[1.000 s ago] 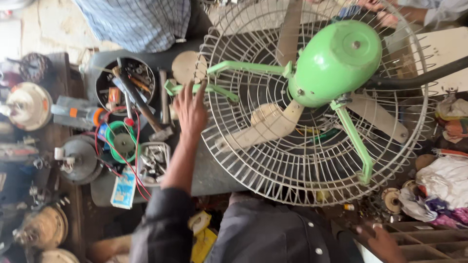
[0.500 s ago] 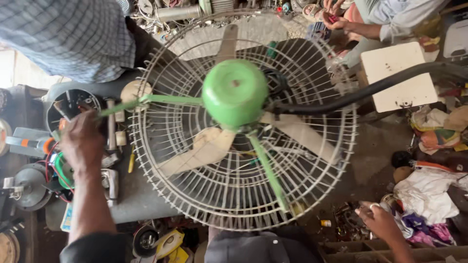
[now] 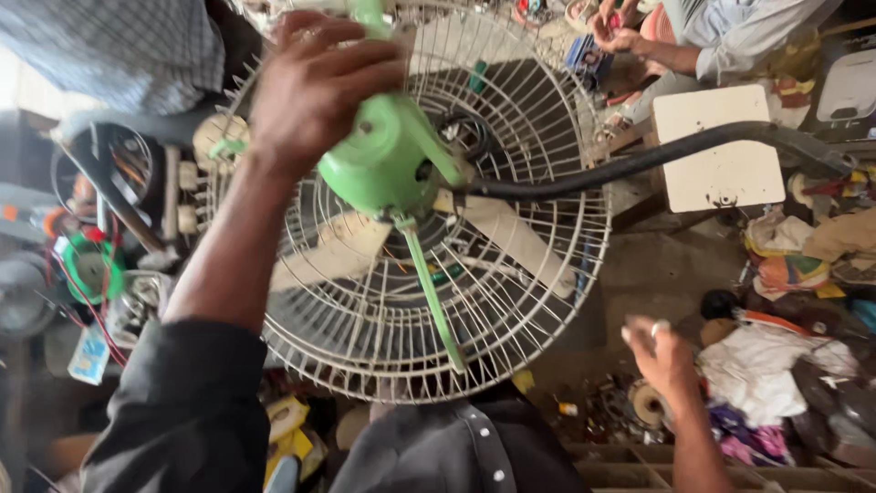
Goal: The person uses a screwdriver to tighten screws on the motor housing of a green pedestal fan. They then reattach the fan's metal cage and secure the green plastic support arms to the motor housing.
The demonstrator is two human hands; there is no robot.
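gripping: left hand (image 3: 315,87) closes over the top of the round green plastic motor housing (image 3: 379,169); half a second ago it hung beside the tool tray, off the fan.
fan position: housing sits at the hub of the round white wire fan guard (image 3: 511,301), which lies face-up on the cluttered workbench (image 3: 137,301), filling the centre of the view.
blades: cream plastic fan blades (image 3: 511,242) lie under the guard wires.
cable: thick black cable (image 3: 639,160) runs from the housing to the right.
right hand: right hand (image 3: 662,356) hangs low right, clear of the guard, fingers loosely curled, nothing visible in it.
change: contact moves from bench to motor.
meaning: judged, the motor unit is now the part being handled.
others: another person's hands (image 3: 616,27) work at the upper right, well apart.
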